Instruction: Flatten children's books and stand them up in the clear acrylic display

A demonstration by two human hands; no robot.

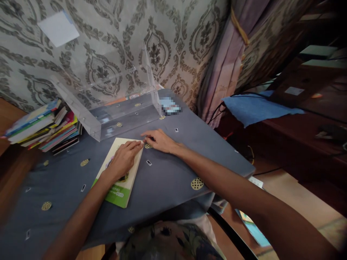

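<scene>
Left hand [125, 159] laid open on a book [121, 189]
Beside the book's top corner, the right hand [161, 141] is held half curled; its grip cannot be told.

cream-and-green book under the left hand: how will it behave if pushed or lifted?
The cream-and-green book looks fairly thin, so it's probably light and may flex if lifted by a corner. Lying flat, it should slide rather than roll or tip. The left hand rests on its cover, likely adding drag against the gray tablecloth.
</scene>
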